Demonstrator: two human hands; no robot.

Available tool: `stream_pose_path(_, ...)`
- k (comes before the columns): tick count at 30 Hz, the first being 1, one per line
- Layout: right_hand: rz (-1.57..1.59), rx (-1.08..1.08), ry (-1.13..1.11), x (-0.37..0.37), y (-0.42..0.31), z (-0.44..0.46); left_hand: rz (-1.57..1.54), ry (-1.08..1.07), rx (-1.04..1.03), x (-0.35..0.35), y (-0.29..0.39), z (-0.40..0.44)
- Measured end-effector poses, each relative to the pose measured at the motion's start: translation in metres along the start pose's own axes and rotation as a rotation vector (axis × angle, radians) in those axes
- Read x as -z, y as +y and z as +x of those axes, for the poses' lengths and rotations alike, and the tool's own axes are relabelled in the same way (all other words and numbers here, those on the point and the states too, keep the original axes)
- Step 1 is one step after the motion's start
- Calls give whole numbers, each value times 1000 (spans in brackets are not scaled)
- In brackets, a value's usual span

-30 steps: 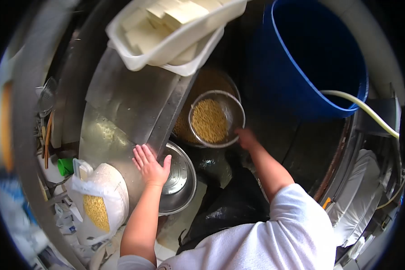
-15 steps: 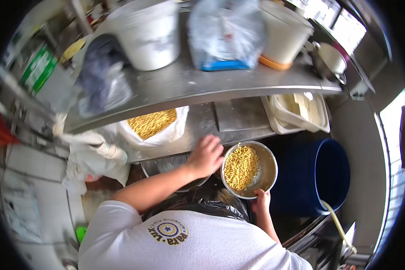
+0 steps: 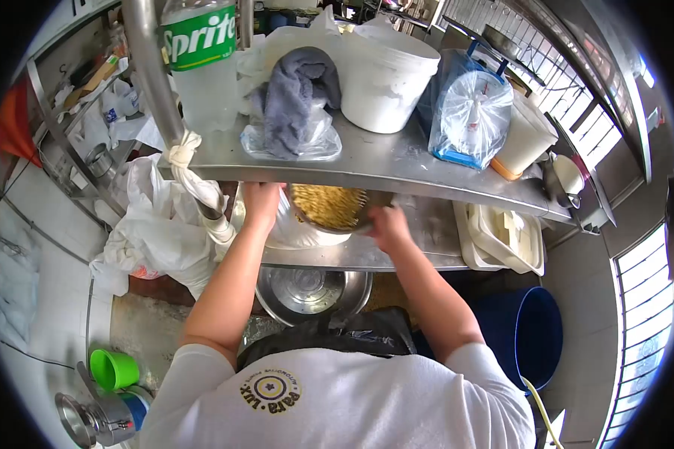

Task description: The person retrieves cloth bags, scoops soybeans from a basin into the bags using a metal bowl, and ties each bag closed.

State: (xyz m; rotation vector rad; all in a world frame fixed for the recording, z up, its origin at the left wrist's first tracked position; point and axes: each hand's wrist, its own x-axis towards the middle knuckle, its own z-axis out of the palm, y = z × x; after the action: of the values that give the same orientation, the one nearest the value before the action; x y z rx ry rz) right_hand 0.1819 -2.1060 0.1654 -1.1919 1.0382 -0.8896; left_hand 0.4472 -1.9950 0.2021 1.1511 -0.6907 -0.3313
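Observation:
My right hand (image 3: 388,226) is closed on the rim of a metal bowl (image 3: 368,212). The bowl is blurred and tilted, and holds yellow grains (image 3: 328,204). It is over a white bag (image 3: 299,233) on the lower steel counter, and the upper shelf hides part of both. At the left side of the bag, my left hand (image 3: 261,202) is closed at its raised edge, with the fingertips mostly hidden under the shelf. Below the counter edge, a wide metal basin (image 3: 307,292) sits in front of my body.
Just above my hands runs the upper steel shelf (image 3: 382,168). It bears a Sprite bottle (image 3: 202,67), a grey cloth (image 3: 296,97), a white bucket (image 3: 386,78) and a bagged blue scale (image 3: 472,120). White trays (image 3: 505,236) lie right; a blue barrel (image 3: 528,337) stands below.
The bowl has moved up and left from beside the barrel to over the bag, now tilted. My left hand has moved up and left to the bag. The metal basin is more visible.

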Motion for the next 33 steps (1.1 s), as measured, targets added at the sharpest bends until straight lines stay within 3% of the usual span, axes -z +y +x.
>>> stream_pose_path(1,-109,92,35,-27,20,24,-381,-81,232,2,11,2)
stream_pose_path(2,-200,186,170,-51,28,34,-388,-75,227,7,14,4)
stream_pose_path(3,-203,193,164,-55,24,38,-553,-85,334,16,16,9)
stream_pose_path(5,-577,552,285,-63,18,45,-735,-41,477,30,19,19)
stream_pose_path(6,-416,805,118,-52,0,52,-742,-35,469,41,19,23)
stream_pose_path(8,-688,785,73,-39,-26,46,-830,-227,418,55,17,16)
stream_pose_path(9,-692,782,68,-41,-33,47,-832,-221,421,56,16,14)
stream_pose_path(11,-994,806,0,-44,-45,46,-881,-197,365,52,15,14)
stream_pose_path(15,-1121,880,78,-68,-43,31,-914,-217,359,49,12,19)
stream_pose_path(17,-1413,1099,72,-66,-44,22,-969,-233,367,51,4,23)
stream_pose_path(18,-1412,1089,79,-62,-45,20,-965,-241,375,49,4,22)
stream_pose_path(20,-1099,1294,115,-52,-47,16,-933,-264,318,46,4,20)
stream_pose_path(21,-1104,1285,122,-46,-44,19,-959,-241,361,45,4,21)
stream_pose_path(23,-1094,955,235,-35,-38,28,-916,-209,369,40,2,17)
stream_pose_path(24,-1093,946,246,-29,-33,32,-872,-173,363,37,2,17)
stream_pose_path(26,-600,896,356,-19,-22,40,-856,-201,364,34,0,17)
stream_pose_path(27,-597,889,367,-13,-11,46,-813,-226,339,33,0,17)
stream_pose_path(30,41,468,378,5,24,58,-755,-280,336,32,-3,11)
stream_pose_path(31,45,459,394,14,27,51,-620,-276,316,31,-3,8)
stream_pose_path(33,478,167,293,39,38,25,-189,-303,245,31,5,-2)
